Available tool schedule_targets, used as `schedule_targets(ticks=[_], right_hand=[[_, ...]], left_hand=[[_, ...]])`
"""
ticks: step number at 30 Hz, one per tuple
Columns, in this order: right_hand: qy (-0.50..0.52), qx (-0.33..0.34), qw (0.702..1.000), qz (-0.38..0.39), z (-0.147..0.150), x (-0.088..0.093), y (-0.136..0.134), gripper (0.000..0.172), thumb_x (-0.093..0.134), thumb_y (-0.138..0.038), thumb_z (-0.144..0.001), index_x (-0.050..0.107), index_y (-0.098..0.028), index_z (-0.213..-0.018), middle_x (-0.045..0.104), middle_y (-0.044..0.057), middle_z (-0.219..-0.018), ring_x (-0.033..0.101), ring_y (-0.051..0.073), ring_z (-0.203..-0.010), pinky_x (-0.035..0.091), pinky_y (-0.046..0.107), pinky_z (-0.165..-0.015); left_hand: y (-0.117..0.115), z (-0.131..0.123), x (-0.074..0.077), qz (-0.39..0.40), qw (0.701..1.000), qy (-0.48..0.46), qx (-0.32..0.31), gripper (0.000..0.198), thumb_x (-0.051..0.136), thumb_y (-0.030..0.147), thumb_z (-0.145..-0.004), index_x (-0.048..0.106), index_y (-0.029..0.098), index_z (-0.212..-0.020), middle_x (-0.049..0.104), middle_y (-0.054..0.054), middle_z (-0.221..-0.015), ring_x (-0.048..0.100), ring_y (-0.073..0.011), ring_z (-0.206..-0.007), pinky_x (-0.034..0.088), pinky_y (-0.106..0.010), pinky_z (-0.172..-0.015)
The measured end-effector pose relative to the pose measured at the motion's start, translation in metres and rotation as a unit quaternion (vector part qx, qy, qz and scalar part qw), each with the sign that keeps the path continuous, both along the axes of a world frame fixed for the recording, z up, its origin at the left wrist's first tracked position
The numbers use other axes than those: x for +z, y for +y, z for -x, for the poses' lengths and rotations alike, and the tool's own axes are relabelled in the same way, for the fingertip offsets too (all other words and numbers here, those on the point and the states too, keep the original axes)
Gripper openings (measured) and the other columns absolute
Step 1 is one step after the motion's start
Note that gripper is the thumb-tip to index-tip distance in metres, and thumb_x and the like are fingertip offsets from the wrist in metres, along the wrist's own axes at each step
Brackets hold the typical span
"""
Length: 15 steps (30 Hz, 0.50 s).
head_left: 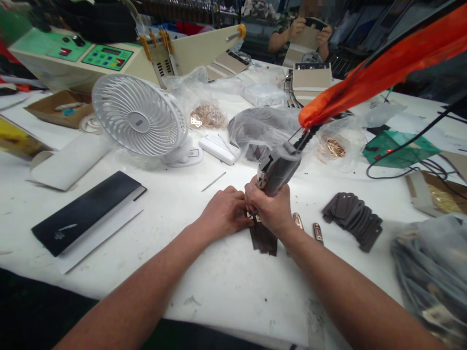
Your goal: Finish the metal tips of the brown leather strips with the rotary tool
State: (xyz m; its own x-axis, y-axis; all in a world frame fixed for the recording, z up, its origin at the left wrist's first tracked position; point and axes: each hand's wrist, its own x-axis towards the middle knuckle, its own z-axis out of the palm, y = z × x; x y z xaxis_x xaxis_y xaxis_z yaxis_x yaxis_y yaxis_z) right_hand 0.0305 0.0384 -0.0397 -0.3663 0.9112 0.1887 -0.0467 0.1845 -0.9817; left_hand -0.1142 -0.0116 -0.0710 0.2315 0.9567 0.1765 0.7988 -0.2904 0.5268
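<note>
One grey tool fills the right fist; what left hand pinches is unclear

A white, flat-topped table carries dark brown flat strips beneath the hands, a long black-covered booklet left of the left hand, and overlapping dark brown tabs right of the right hand.

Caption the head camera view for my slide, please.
Right hand gripping a grey handheld tool above dark strips, left hand at their far end.
</note>
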Motion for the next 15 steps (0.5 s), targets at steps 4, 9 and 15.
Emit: schedule_targets(ticks=[4,9,15], right_hand=[[-0.003,0.002,1.0,0.004,0.003,-0.001,0.0,0.041,0.075,-0.041,-0.081,0.051,-0.015,-0.062,0.05,0.0,-0.06,0.043,0.008,-0.054,0.04,0.021,-0.053],[0.021,0.01,0.999,0.049,0.002,0.006,0.003,0.043,0.077,-0.05,-0.081,0.059,-0.013,-0.069,0.056,0.002,-0.062,0.048,0.009,-0.054,0.042,0.02,-0.052],[0.09,0.034,0.994,0.048,-0.017,0.022,0.004,0.052,0.084,-0.059,-0.078,0.066,-0.013,-0.092,0.061,0.002,-0.069,0.057,0.011,-0.059,0.05,0.021,-0.058]], left_hand=[[0.001,0.001,0.002,0.01,1.0,-0.011,0.001,0.024,0.077,0.04,-0.084,0.078,0.026,-0.104,0.073,-0.003,-0.111,0.062,-0.0239,-0.101,0.051,-0.037,-0.088],[-0.001,0.002,0.008,0.002,1.0,0.006,-0.014,0.022,0.078,0.041,-0.085,0.079,0.026,-0.102,0.072,-0.005,-0.112,0.062,-0.0258,-0.111,0.051,-0.041,-0.098],[-0.003,0.002,0.011,-0.017,0.999,-0.001,-0.029,0.025,0.077,0.044,-0.088,0.079,0.029,-0.108,0.074,-0.004,-0.113,0.063,-0.0235,-0.108,0.05,-0.041,-0.098]])
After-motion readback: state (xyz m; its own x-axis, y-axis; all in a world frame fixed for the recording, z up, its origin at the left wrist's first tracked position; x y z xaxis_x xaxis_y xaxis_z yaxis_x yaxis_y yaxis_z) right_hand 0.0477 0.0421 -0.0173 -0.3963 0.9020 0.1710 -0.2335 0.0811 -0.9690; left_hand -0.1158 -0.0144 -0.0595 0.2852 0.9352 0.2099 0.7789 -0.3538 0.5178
